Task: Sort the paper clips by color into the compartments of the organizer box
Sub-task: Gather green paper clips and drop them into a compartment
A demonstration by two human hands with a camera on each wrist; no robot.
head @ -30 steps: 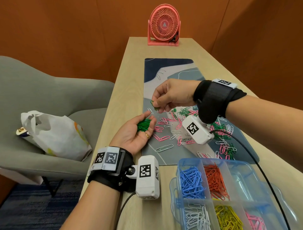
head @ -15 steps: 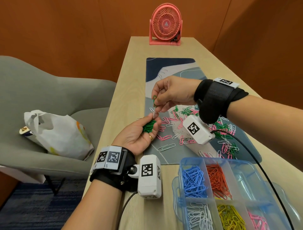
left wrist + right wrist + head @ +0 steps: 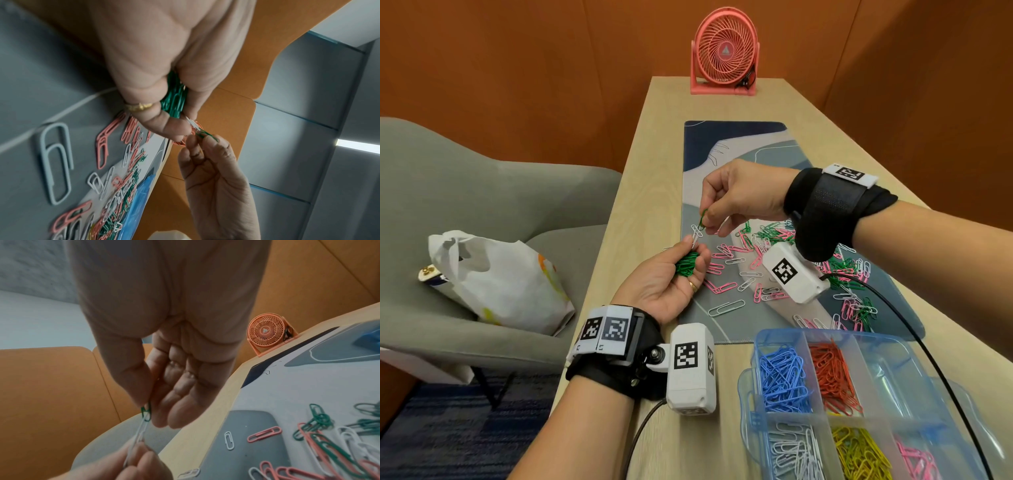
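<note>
**Green clip hooked on a white one, both hands pulling it apart**

Taking the organizer box point(image 3: 763, 346) as the ref point, nearest me at the table edge: blue, red, white, yellow & pink clips already sit in separate compartments. The far-right compartment looks bare, prob. meant for green, though that's my guess.

Just beyond the box, to its left, is the left hand point(image 3: 671, 277), palm up, fingers curled round a bunch of green clips point(image 3: 687, 263). Its thumb & fingertip also pinch the lower end of a white clip point(image 3: 695, 236). So it's closed on two things at once.

A bit farther from the box and higher, the right hand point(image 3: 739, 195) comes in from the right, knuckles up. Its thumb & forefinger pinch a single green clip point(image 3: 702, 217). Other fingers are half curled, holding nothing.

The key relation: the green clip and white clip are linked end to end. Together they run as one nearly upright line betw. the hands, green on top, white below, leaning slightly toward the right hand. The link itself hangs in air, above the mat point(image 3: 739, 144), not touching it. The right-wrist view shows the same chain: green loop point(image 3: 146, 412) at the fingertips, white wire point(image 3: 139, 431) going down to the other hand.

I'd say a straight pull along that axis won't free them; one clip likely needs a twist or slide sideways.

Beyond the hands, loose pink, white & green clips point(image 3: 774, 246) lie scattered on the mat, farther from the box, right of the left hand. They're unsorted yet.
</note>
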